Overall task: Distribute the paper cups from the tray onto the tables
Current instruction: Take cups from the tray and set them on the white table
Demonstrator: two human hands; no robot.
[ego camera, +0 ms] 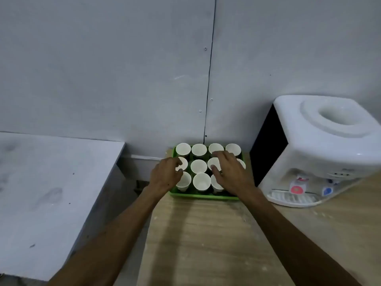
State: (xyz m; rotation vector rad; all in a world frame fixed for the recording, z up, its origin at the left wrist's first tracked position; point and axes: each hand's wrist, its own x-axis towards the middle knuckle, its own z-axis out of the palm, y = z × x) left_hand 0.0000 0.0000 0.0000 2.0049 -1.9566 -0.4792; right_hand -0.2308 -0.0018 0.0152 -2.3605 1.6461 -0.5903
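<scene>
- While both hands hover over the green tray (191,195), the job looks to be at its very start: the paper cups (199,166) stand upright in rows and seem to fill the tray, though the right hand covers part of it.
- The tray sits at the far edge of the wooden table (206,240), close to the wall, just beside a white water dispenser (321,149) towards the table's right edge.
- The left hand (165,178) is at the tray's left edge, fingers curled about the rim of a cup in the middle row (whether it truly grips, I cannot tell).
- The right hand (231,174) is spread, palm down, over the cups towards the tray's right edge, holding nothing that I can see.
- Next, I judge, either a light pinch on one cup's wall, or both hands moved to the tray's short edges to lift it level, since empty cups tip easily.
- A grey table (51,193) stands to the left, bare, a likely place for cups.
</scene>
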